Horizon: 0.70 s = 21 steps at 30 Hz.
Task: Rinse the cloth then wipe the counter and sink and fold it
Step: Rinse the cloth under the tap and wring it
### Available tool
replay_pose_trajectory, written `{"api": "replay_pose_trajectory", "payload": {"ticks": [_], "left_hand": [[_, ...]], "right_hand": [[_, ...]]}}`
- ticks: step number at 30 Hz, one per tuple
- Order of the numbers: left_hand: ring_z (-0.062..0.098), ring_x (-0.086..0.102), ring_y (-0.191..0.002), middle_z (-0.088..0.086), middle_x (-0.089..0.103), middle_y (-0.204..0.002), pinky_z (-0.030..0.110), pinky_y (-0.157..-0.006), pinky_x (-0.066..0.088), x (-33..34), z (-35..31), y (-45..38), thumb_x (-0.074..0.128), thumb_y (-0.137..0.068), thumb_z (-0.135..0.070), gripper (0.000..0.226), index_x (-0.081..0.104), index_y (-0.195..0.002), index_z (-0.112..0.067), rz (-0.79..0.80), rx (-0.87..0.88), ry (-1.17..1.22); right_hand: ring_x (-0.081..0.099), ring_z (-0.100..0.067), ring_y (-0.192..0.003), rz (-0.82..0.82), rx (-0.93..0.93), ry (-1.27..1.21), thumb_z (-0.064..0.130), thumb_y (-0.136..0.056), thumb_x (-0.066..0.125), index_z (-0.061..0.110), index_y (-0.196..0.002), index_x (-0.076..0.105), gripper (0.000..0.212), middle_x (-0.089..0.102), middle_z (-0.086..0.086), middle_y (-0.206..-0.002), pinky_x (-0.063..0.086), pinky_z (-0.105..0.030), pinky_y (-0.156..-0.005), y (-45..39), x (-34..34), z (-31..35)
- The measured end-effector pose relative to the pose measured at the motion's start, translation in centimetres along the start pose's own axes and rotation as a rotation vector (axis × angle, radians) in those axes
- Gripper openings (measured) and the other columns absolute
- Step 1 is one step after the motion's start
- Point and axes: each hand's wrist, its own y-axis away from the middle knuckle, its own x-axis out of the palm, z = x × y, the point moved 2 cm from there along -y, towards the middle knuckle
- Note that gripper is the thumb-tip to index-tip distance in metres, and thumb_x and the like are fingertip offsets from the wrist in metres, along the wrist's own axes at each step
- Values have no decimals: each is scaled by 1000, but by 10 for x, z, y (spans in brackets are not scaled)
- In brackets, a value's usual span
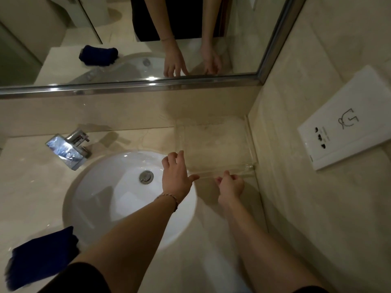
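Observation:
A dark blue cloth [44, 256] lies crumpled on the beige counter [31, 187], at the near left beside the white oval sink [110, 178]. No hand touches it. A clear flat tray [215, 144] sits on the counter in the back right corner. My left hand [176, 176] is spread over the tray's near left corner, fingers along its left edge and thumb on its front edge. My right hand [230, 185] has curled fingers pinching the tray's front edge.
A chrome faucet [67, 146] stands behind the sink, which has a metal drain plug [146, 177]. A framed mirror [53, 28] runs along the back wall. The right wall meets the counter close by and carries a white socket plate [347, 123].

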Motion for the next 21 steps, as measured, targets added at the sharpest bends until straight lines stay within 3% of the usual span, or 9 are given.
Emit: {"api": "replay_pose_trajectory", "payload": {"ticks": [4,8,10,14,21], "left_hand": [[28,29,-130,7,33,-143,38,-86,51,-3,-4,-9,84,-81,-33,83,36,-146,-13,35,-25,23],[28,30,-129,7,35,-141,41,-83,56,-3,-4,-16,82,-84,-31,69,44,-139,-13,37,-34,19],[28,32,-127,7,37,-139,44,-83,57,-4,-2,-20,81,-85,-29,63,47,-136,-13,30,-30,16],[29,34,-124,8,37,-137,45,-83,56,-5,1,-22,82,-84,-28,63,48,-135,-12,36,-8,8],[29,34,-125,7,36,-138,40,-78,54,-4,1,-19,81,-85,-27,62,47,-136,-13,27,-18,50]], "right_hand": [[57,-17,-64,1,-30,-16,6,-101,54,-2,-113,51,15,56,-10,-76,56,-28,-64,-5,8,4],[59,-17,-66,8,-25,-33,6,-101,54,0,-107,50,9,57,-10,-79,58,-30,-68,-8,15,8],[60,-16,-68,34,-20,-41,2,-101,53,1,-106,49,7,57,-11,-85,57,-24,-63,-7,18,7],[59,-16,-67,41,-20,-79,-1,-100,53,4,-109,45,13,54,-15,-96,54,-16,-50,-5,22,4],[60,-15,-68,35,-25,-88,1,-99,56,4,-116,45,20,55,-11,-95,57,-18,-55,0,20,4]]}}
